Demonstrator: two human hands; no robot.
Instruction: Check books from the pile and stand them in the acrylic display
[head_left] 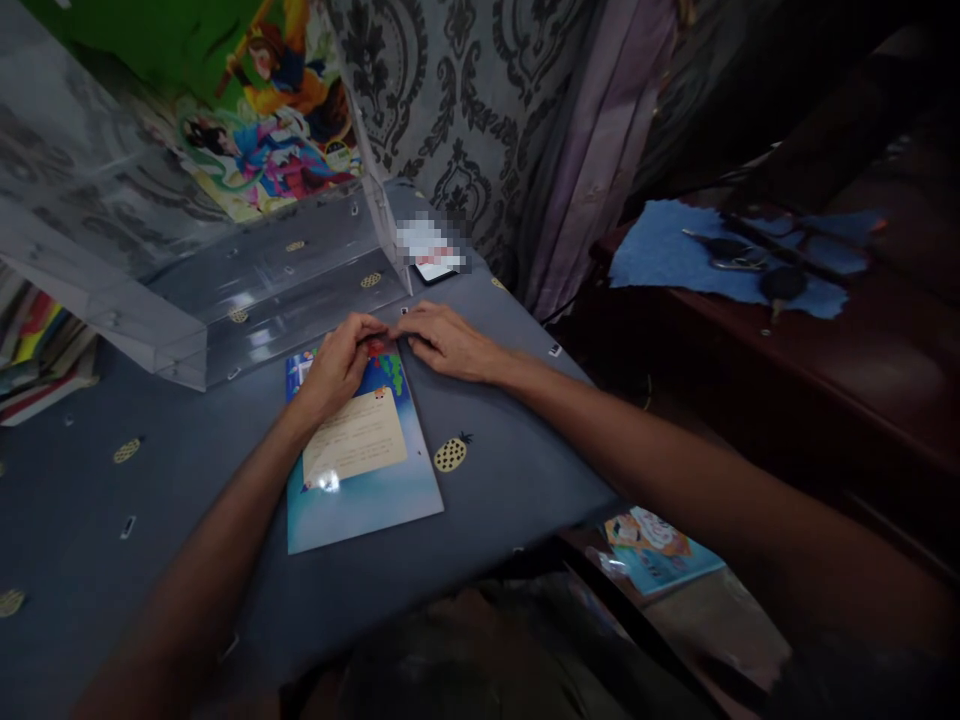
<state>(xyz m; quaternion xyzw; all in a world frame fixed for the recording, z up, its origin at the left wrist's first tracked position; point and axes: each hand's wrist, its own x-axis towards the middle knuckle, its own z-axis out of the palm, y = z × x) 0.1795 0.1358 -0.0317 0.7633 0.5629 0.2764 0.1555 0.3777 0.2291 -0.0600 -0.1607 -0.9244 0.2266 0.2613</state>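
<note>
Grey-clothed tabletop [150,480]; clear case [247,290] just beyond-left of booklet [360,490]; booklet lies flat, mid-tabletop; L hand [341,365] grip pinched on booklet's top edge; R hand [446,340] at its top-right corner, grip can't tell: pinching or pressing; risk, prob.: uneven pull creases thin cover or slides it.

**Booklet: flat, closed, near-right part of the table**

I see one thin glossy booklet [365,470] lying flat, cover up, on the table [165,470]. It has a blue cover with a cream text panel in the middle and red and green cartoon art at the far end. There's a glare spot by the panel's lower left corner. Long axis runs near-to-far, slightly skewed. Near short edge is close to the table's near edge. Far end is partly covered.
</note>
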